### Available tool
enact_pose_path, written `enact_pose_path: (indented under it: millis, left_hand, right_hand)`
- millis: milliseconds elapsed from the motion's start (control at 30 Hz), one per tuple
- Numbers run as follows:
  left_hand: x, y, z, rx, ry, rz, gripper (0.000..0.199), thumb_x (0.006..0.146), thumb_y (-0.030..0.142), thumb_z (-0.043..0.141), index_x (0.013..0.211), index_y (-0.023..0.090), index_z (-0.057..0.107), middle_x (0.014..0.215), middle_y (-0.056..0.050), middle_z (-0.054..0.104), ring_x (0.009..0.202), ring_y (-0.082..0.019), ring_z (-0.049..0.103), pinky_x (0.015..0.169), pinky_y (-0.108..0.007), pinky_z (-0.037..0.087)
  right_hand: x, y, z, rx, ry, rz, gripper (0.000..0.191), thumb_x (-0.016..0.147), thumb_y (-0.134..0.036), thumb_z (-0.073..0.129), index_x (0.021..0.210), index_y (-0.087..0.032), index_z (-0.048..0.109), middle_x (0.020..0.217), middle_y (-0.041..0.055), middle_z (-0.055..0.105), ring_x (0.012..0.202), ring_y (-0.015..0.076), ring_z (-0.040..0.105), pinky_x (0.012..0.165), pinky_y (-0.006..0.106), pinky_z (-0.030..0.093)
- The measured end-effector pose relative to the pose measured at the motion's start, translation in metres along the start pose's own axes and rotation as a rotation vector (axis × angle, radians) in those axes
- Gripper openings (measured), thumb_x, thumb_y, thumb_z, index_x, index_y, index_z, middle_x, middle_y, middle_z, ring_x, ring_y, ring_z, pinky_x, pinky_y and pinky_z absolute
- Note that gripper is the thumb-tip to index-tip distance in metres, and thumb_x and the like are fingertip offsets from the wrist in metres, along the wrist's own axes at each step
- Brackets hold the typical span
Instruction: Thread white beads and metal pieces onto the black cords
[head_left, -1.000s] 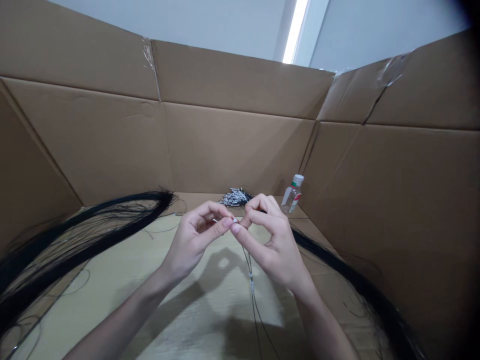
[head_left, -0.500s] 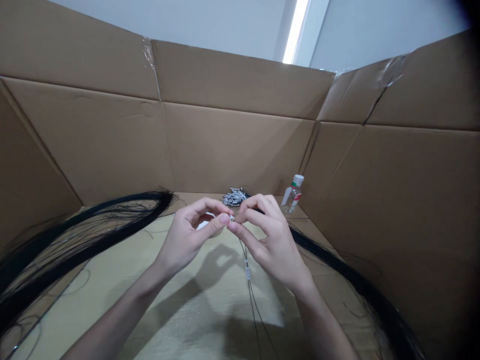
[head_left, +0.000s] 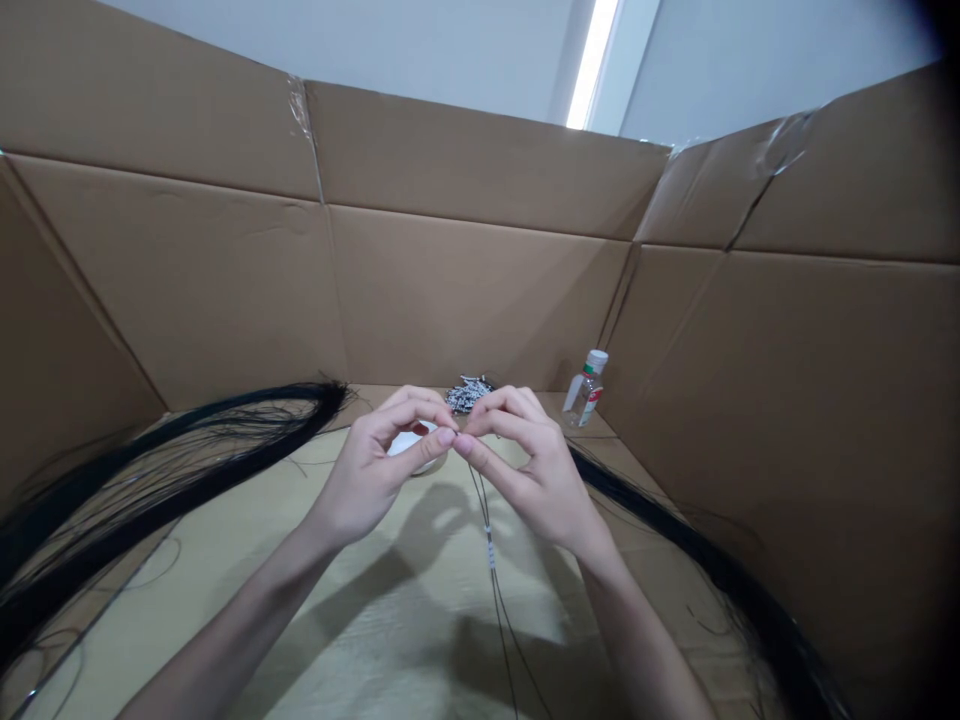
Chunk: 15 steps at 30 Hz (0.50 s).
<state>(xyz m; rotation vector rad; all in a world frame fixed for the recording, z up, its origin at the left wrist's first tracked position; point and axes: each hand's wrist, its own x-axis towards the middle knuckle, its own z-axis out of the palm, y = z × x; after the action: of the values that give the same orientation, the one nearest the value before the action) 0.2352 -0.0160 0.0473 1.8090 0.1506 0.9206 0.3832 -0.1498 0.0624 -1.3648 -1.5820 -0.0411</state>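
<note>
My left hand [head_left: 367,470] and my right hand [head_left: 540,470] meet at the fingertips above the table, both closed in a pinch. Between them is the upper part of a thin dark cord [head_left: 478,490]; its exact end is hidden by the fingers. Two strands run down from the pinch towards me. A short row of small pale beads [head_left: 490,552] sits around the strands below my hands. Partly behind my left hand stands a white bowl [head_left: 429,462], its contents hidden.
A pile of beaded cords [head_left: 466,394] lies by the back cardboard wall [head_left: 480,290]. Right of it stands a clear bottle with a white cap [head_left: 583,392]. Dark bundles of cord lie at the left [head_left: 247,455] and right [head_left: 675,530]. Cardboard walls enclose the yellowish tabletop [head_left: 360,640].
My right hand has shifted slightly left, and the fingertips are closer together. A pale bead that showed at the fingertips is out of sight now. The hanging strands and beads have swung slightly left and down.
</note>
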Motion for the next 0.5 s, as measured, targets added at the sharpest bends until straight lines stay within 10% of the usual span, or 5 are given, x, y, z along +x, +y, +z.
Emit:
enact_pose_path:
  millis: [500]
  left_hand:
    - [0.002,-0.003,-0.002,-0.045,0.014,-0.052,0.017,0.093,0.033,0.071,0.081,0.021,0.069,0.101,-0.003,0.057,0.091,-0.017,0.053,0.081,-0.029,0.039]
  right_hand:
    - [0.003,0.011,0.001,0.086,-0.137,0.065,0.015,0.097,-0.019,0.070,0.082,-0.020,0.067,0.101,-0.0005,0.069,0.102,0.0177,0.061,0.095,0.035,0.044]
